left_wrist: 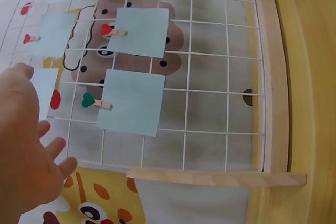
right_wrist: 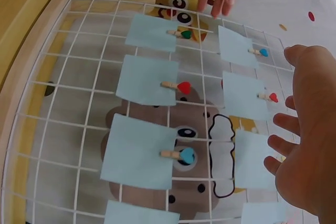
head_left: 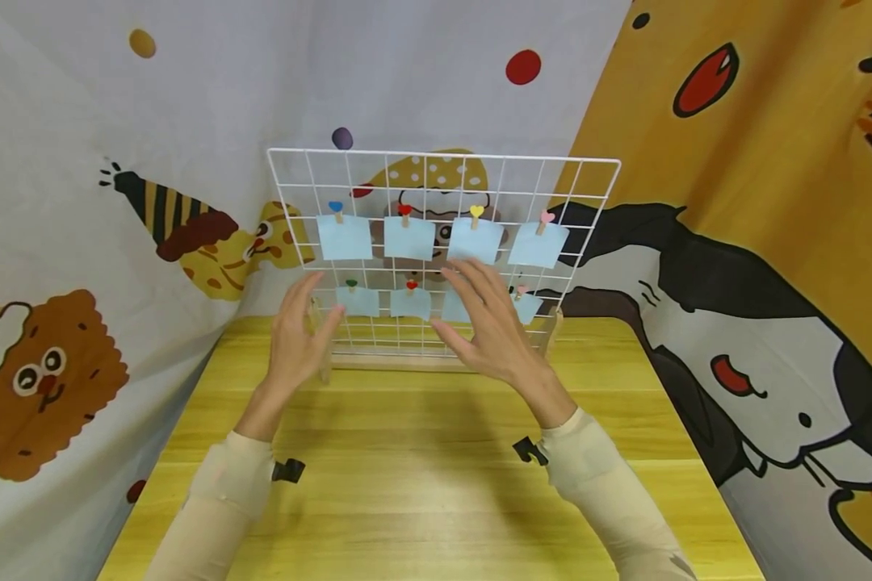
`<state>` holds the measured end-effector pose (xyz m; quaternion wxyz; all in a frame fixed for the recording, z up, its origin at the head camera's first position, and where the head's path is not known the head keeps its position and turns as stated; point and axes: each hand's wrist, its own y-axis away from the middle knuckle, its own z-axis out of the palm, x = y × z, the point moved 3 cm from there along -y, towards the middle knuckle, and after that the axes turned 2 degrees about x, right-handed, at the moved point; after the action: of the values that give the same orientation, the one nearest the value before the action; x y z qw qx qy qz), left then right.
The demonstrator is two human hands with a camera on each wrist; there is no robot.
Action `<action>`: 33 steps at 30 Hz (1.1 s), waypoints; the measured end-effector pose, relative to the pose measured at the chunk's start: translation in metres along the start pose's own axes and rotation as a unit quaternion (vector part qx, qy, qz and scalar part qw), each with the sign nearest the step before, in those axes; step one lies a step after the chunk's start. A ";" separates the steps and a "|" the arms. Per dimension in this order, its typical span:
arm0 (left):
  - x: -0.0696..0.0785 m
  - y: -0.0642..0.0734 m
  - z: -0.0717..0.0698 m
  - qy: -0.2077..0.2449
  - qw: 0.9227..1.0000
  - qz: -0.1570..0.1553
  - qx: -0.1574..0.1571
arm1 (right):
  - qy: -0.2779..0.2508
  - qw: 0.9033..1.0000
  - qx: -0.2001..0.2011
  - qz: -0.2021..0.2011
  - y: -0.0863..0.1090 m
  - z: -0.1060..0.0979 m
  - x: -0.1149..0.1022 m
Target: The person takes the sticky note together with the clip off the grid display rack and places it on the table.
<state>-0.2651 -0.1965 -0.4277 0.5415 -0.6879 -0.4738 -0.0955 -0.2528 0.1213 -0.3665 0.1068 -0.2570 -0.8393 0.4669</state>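
A white wire grid panel (head_left: 407, 190) stands in a wooden base (head_left: 400, 362). Pale blue paper squares hang on it in two rows, among them an upper-left square (head_left: 345, 240), each held by a small heart-topped clothespin such as the yellow one (head_left: 476, 215). My left hand (head_left: 294, 335) is at the grid's left side, fingers extended and holding nothing. In front of the right half is my right hand (head_left: 490, 327), also without anything in it, partly hiding a lower square. A green-heart clothespin (left_wrist: 93, 101) and a blue-heart clothespin (right_wrist: 181, 155) show on the lower row.
The wooden table (head_left: 407, 484) reaches from the grid toward me. Behind it hangs a cartoon-printed cloth (head_left: 211, 97). Dark pieces, such as a black one (head_left: 288, 470), stick out at both sleeve cuffs.
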 end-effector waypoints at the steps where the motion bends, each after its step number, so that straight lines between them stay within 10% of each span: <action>1: 0.000 -0.001 0.000 0.006 1.000 -0.005 0.001 | -0.006 1.000 0.000 0.000 -0.002 0.001 -0.001; 17: -0.004 -0.019 -0.003 0.107 0.991 -0.075 0.038 | -0.061 0.998 -0.007 0.020 -0.035 0.016 -0.008; 33: -0.004 -0.033 -0.003 0.109 0.985 -0.123 0.042 | -0.086 0.993 -0.052 0.060 -0.066 0.026 -0.012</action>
<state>-0.2915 -0.2021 -0.4073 0.6020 -0.5865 -0.4968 -0.2162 -0.2754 0.0672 -0.3250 -0.0076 -0.2707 -0.8516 0.4489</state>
